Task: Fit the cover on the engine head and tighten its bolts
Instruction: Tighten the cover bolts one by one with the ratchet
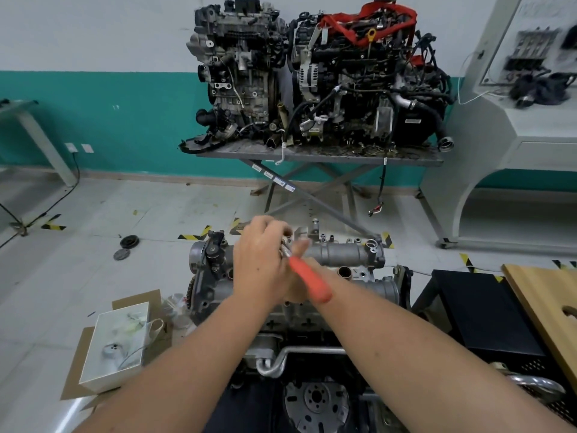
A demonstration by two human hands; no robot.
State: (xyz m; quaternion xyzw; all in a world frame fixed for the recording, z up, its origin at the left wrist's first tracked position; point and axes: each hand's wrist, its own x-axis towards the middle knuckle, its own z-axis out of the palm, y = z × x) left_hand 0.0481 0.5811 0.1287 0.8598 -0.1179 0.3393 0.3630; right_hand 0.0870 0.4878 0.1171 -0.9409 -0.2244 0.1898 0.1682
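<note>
The grey metal cover (343, 254) lies along the top of the engine head (215, 285) in front of me. Small bolts (323, 237) stand up along its far edge. My left hand (260, 260) reaches over the cover's left part, and its fingers curl round the metal shaft of an orange-handled tool (309, 281). The orange handle slants back over my right wrist. My right hand (301, 246) lies just behind the left one, mostly hidden, with blurred fingertips beside the tool's shaft. Its grip is hidden.
A white box (115, 342) on flattened cardboard sits on the floor at left. A black crate (487, 307) and a wooden board (546, 307) stand at right. Two engines (312, 89) rest on a stand at the back wall. Two discs (128, 245) lie on the floor.
</note>
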